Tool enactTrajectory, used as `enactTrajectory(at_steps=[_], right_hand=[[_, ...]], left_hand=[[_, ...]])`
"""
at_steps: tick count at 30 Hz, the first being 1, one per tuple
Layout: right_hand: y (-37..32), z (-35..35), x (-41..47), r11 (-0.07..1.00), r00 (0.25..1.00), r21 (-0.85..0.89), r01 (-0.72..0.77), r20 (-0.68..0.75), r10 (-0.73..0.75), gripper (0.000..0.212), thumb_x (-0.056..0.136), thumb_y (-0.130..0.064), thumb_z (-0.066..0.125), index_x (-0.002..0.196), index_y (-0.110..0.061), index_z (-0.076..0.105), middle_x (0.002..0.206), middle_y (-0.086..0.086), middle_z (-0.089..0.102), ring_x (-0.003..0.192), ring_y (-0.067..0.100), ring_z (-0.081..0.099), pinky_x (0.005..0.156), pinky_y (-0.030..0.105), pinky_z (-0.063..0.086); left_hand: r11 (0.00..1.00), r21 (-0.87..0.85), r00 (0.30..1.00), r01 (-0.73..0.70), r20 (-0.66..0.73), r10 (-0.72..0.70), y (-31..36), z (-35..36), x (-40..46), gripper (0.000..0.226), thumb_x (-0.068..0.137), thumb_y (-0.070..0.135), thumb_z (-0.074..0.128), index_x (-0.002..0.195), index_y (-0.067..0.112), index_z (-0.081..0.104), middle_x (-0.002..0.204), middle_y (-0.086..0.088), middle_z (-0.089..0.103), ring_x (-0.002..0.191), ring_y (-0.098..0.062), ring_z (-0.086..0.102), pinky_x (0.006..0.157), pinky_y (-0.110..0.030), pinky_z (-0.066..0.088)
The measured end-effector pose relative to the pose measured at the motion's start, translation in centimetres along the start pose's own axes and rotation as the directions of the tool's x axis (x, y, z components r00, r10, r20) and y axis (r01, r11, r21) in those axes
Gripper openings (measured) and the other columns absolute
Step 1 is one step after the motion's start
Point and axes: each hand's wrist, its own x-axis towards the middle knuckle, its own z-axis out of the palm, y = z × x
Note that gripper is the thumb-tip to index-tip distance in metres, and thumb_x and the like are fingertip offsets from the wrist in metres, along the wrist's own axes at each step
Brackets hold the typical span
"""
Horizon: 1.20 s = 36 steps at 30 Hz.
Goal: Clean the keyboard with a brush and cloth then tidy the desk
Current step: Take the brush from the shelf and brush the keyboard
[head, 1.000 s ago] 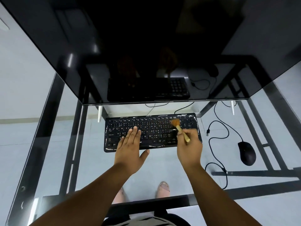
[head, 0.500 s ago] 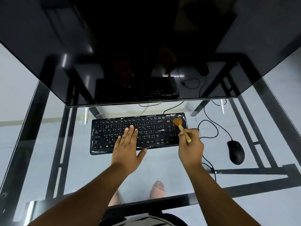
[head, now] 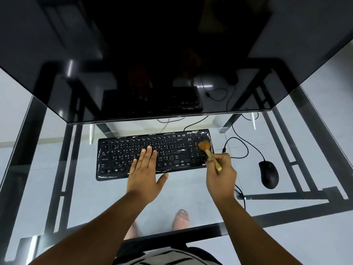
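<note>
- My right hand [head: 221, 174] pinches the brush [head: 209, 153] by its pale handle, fingers curled round it, with the orange bristles on the number keys at the right end of the keyboard [head: 154, 153].
- My left hand [head: 144, 172] lies flat and open on the middle keys, fingers straight and together, holding nothing. Its job, as I see it, is to pin the keyboard so it does not slide on the glass worktop [head: 91, 197].
- The keyboard sits just below the dark screen [head: 152, 54], square to me.
- To brush well, I want short, light strokes along the gaps between rows, flicking dust toward the near edge and off the keys, not deeper in.
- I should keep the bristles tilted so the tips reach between keys, and press lightly enough with my left hand that I do not cover too many unbrushed keys.
- The mouse [head: 268, 174] and its cable [head: 240, 148] lie to the right, apart from the keyboard; I should sweep away from them.
- I see no cloth here, so wiping seems yet to come.
</note>
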Motion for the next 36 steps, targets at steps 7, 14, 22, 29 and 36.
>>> enactTrajectory(at_steps=[7,14,22,29,36], right_hand=[[0.5,-0.1,-1.0,1.000,0.999,-0.008,0.009,0.044,-0.009,0.012,0.088,-0.016,0.057,0.085,-0.026,0.054,0.067,0.000,0.066,0.057,0.023,0.057,0.054,0.039,0.046],[0.2,0.0,-2.0,0.999,0.998,-0.002,0.032,0.048,-0.032,0.013,0.086,-0.015,0.057,0.083,-0.028,0.055,0.064,0.004,0.065,0.062,0.030,0.061,0.054,0.042,0.048],[-2.6,3.1,-3.5,0.981,0.985,0.089,0.175,-0.006,-0.175,0.015,0.090,-0.010,0.064,0.099,-0.020,0.060,0.081,-0.002,0.066,0.072,0.011,0.058,0.057,0.015,0.045],[-6.1,10.0,-6.1,0.950,0.987,0.294,0.103,0.092,-0.135,0.017,0.089,-0.018,0.066,0.081,-0.022,0.052,0.071,0.010,0.068,0.068,0.035,0.065,0.059,0.046,0.052],[-9.1,16.1,-9.2,0.946,0.956,0.309,0.097,0.235,-0.175,0.017,0.084,-0.013,0.068,0.078,-0.019,0.054,0.066,0.012,0.062,0.056,0.026,0.057,0.051,0.037,0.044]], left_hand=[[1.000,-0.011,1.000,-0.003,-0.004,0.003,0.0,-0.1,-0.1,0.081,0.093,0.062,0.031,0.154,0.018,0.001,0.161,0.003,-0.014,0.148,-0.013,-0.014,0.119,-0.036,-0.004],[1.000,-0.011,1.000,-0.009,-0.004,0.009,-1.3,-0.2,-0.7,0.082,0.093,0.062,0.030,0.154,0.018,-0.001,0.160,0.004,-0.016,0.147,-0.013,-0.015,0.120,-0.037,-0.004],[0.998,-0.049,0.998,0.029,-0.055,-0.032,-4.9,-1.3,-2.0,0.082,0.093,0.062,0.032,0.155,0.018,0.001,0.162,0.004,-0.011,0.148,-0.013,-0.012,0.120,-0.036,-0.004],[0.985,-0.121,0.984,0.122,-0.114,-0.135,-9.6,-2.6,-3.9,0.085,0.091,0.061,0.040,0.154,0.017,0.005,0.163,0.001,-0.002,0.149,-0.015,-0.005,0.120,-0.036,0.000],[0.968,-0.136,0.978,0.210,0.017,-0.209,-15.7,-3.0,-5.5,0.101,0.085,0.070,0.044,0.153,0.017,-0.009,0.161,0.001,-0.014,0.148,-0.015,-0.012,0.120,-0.038,0.002]])
